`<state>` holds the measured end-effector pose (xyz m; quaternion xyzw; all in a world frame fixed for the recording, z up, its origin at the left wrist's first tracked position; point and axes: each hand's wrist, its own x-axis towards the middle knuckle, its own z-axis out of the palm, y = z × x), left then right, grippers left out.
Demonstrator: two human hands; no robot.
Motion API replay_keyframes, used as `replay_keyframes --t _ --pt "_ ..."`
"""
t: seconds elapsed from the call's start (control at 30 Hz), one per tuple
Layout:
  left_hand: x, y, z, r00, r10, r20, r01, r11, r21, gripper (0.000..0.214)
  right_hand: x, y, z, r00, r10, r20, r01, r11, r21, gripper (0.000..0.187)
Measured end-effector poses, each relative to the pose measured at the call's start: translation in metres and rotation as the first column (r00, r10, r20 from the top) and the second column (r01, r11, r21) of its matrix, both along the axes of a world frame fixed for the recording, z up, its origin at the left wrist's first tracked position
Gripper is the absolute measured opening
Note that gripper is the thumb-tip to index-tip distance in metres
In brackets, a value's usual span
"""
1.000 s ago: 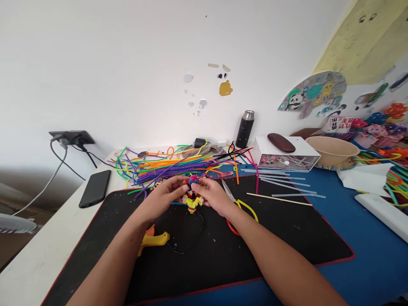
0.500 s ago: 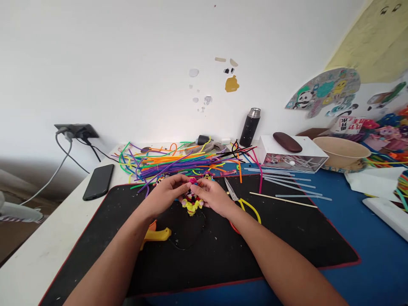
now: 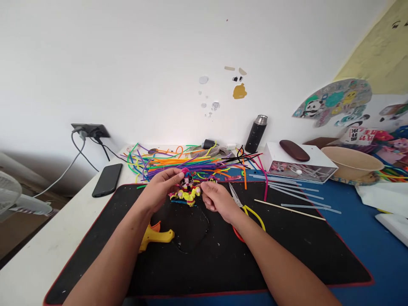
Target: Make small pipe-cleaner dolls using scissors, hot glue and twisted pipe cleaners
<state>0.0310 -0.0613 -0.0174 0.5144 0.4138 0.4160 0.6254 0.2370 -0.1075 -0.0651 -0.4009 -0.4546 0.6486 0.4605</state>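
A small pipe-cleaner doll (image 3: 188, 187), yellow below with pink, blue and black above, is pinched at its left side by my left hand (image 3: 162, 187). My right hand (image 3: 218, 197) is closed, thumb against curled fingers, at the doll's right edge. Whatever those fingers may hold is hidden. Just behind the right hand lies another small colourful piece (image 3: 212, 179), partly covered. Scissors (image 3: 251, 214) with yellow and red handles rest under and beside my right wrist. A yellow glue gun (image 3: 157, 236) with a black cord lies by my left forearm.
Behind the black mat (image 3: 197, 272) spreads a pile of coloured pipe cleaners (image 3: 188, 163). Clear glue sticks (image 3: 296, 191) and a wooden stick (image 3: 290, 209) lie right. A phone (image 3: 107, 180) is at left; a black flask (image 3: 256, 134), white box (image 3: 299, 163) and beige bowl (image 3: 352, 163) stand behind.
My right hand has drawn back to the right from the doll's top and curled closed. The doll now shows more openly in my left hand. The view has shifted slightly.
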Motion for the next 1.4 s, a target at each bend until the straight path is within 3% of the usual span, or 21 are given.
replay_keyframes --t 0.33,0.6,1.0,1.27,1.4 --pt "-0.008 0.006 0.000 0.987 0.042 0.158 -0.038 0.999 -0.024 0.041 -0.004 -0.002 0.000 0.997 0.068 0.030 -0.068 0.998 -0.003 0.060" --pt "-0.005 0.004 -0.001 0.986 0.048 0.163 -0.044 0.999 -0.028 0.042 -0.006 -0.003 -0.005 0.991 0.113 0.072 -0.114 0.993 0.020 0.053" --pt "-0.005 0.006 -0.004 0.998 0.007 0.064 -0.009 1.000 0.022 0.047 -0.008 -0.003 -0.007 0.990 0.104 0.099 -0.106 0.994 0.016 0.045" --pt "-0.008 0.001 0.011 0.983 -0.024 -0.181 0.039 0.996 0.082 0.051 -0.010 -0.006 -0.007 0.982 0.125 0.142 -0.126 0.992 0.001 0.049" --pt "-0.008 0.002 0.021 0.979 -0.036 -0.198 0.053 0.995 0.081 0.048 -0.009 -0.006 -0.003 0.982 0.140 0.123 -0.142 0.990 0.004 0.054"
